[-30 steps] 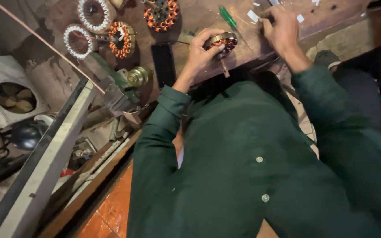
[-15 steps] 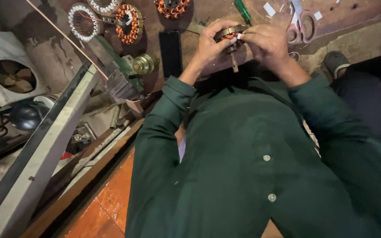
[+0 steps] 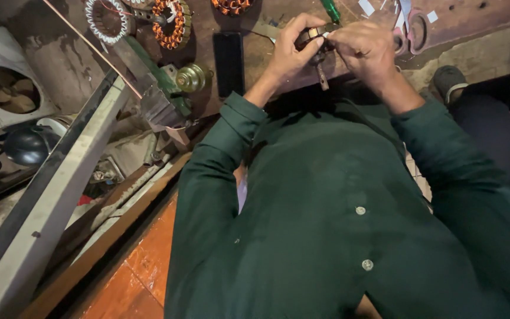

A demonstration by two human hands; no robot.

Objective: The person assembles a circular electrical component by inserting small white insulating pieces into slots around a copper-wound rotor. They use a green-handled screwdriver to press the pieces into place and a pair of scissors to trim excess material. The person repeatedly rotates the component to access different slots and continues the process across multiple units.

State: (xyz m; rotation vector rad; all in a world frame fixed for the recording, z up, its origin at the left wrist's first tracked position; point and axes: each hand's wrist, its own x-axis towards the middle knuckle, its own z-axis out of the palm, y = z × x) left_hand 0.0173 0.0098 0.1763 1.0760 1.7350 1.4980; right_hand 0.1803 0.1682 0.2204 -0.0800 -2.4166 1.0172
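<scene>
A small motor armature with copper windings and a steel shaft (image 3: 320,56) is held over the edge of a brown workbench (image 3: 267,65). My left hand (image 3: 293,50) grips its body from the left. My right hand (image 3: 364,50) pinches at its top from the right, fingers closed on it. The shaft points down toward my dark green shirt. Most of the winding is hidden by my fingers.
On the bench lie a black phone (image 3: 229,62), a green-handled screwdriver (image 3: 329,9), a brass part (image 3: 191,77), copper-wound stators (image 3: 172,23) and a white ring stator (image 3: 106,20). A grey metal beam (image 3: 48,195) slants at left. A fan housing (image 3: 7,88) sits far left.
My right hand came from the bench's right side to join the left on the armature. The view has shifted, so both hands now sit higher in frame.
</scene>
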